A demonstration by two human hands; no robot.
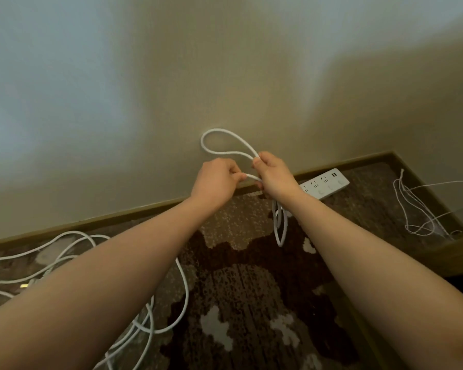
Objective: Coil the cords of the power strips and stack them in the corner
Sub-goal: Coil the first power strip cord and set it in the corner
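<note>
While raised in front of the wall (118, 89), both arms out, hands close together but not touching. Left hand (216, 180) curled tight, pinching a white cord (226, 152) between thumb and fingertips at its right edge. Right hand (273, 173) fisted round the same cord — fingers wrapped, thumb on top, clamped on gathered loops. One loop sticking up and to the left from the right fist, teardrop shape, outlined against the wall; more loops hanging down below the fist, ending above the carpet (251, 289). Cord white, round, smooth, medium thick. Short run of it bridging the gap between the two hands.

White power strip (325, 186) flat on the carpet just right of the right wrist, against the baseboard (118, 214), partly hidden by the wrist. Long axis along the baseboard, running left-near to right-far; socket face up, round buttons along its near edge, dark USB slots at the far right end.

Loose white cables (171, 303) tangled on the carpet at near left, under the left forearm. Thin white wire (417, 209) bunched in the far right corner — well apart from the strip.
</note>
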